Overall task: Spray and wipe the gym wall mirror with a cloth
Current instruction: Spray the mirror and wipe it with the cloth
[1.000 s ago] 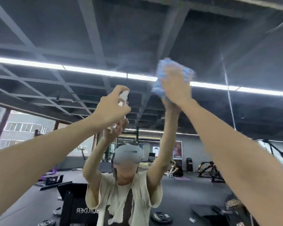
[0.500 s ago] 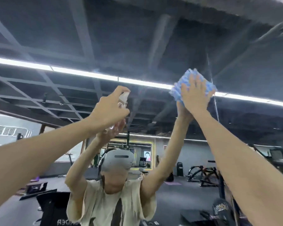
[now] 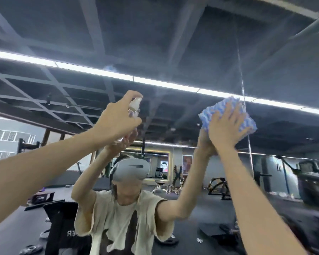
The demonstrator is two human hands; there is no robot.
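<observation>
Left hand [image 3: 116,116] raised high, fingers wrapped round small clear spray bottle [image 3: 134,107], index finger on top of the white nozzle; hand hides most of the bottle body. Right hand [image 3: 226,124] flat, fingers straight and spread, palm pressing blue-white cloth [image 3: 249,124] against the mirror [image 3: 173,43], no curl round it. Cloth is folded into a thick pad, up on the glass to the right of the bottle, touching the vertical seam [image 3: 242,85] between mirror panels; hand covers its middle, edges show all round. Bottle and cloth well apart. Both forearms cross the lower view and block parts of the glass. Mirror fills the whole view, showing the reflected person [image 3: 125,208] in a beige shirt with a grey headset [image 3: 130,171], arms up meeting the real hands. Also reflected: long ceiling light strip [image 3: 164,83], dark ceiling beams, exercise machine [image 3: 217,186] far back, weight plate [image 3: 30,248] on the dark floor lower left. Right edge blurred
</observation>
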